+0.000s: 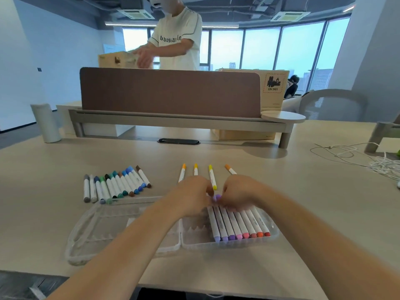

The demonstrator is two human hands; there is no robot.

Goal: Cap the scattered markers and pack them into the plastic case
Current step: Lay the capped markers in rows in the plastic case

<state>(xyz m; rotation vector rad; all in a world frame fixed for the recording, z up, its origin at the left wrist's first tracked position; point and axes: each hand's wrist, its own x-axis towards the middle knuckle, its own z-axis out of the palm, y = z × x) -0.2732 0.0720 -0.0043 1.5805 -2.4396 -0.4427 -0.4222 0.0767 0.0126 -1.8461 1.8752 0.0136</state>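
From the head camera, a pale table [303, 213] fills the lower half, and both forearms reach in from six o'clock to meet just past the middle. The left hand [193, 197] and the right hand [239, 191] are nearly knuckle to knuckle, fingers curled tightly inward, and both close on a purple marker [217, 197] whose coloured end shows in the small gap between them. The fingertips are tucked out of sight, so I cannot tell which part each hand has. Directly under the hands, toward six o'clock, a clear plastic case [121, 224] lies open flat on the table. Its right half holds a row of capped markers [240, 224] side by side, running from purple through pink to red, while its left half shows only bare plastic. At twelve o'clock from the hands, four yellow and orange markers [212, 176] lie fanned on the table, partly hidden by the hands. At ten o'clock a cluster of grey, blue, green and brown markers [116, 185] lies packed together, its near ends touching the case's far edge. Farther off at twelve o'clock stands a brown desk divider [171, 92] with a person [177, 40] behind it, and at three o'clock white cable [368, 156] sprawls loosely.
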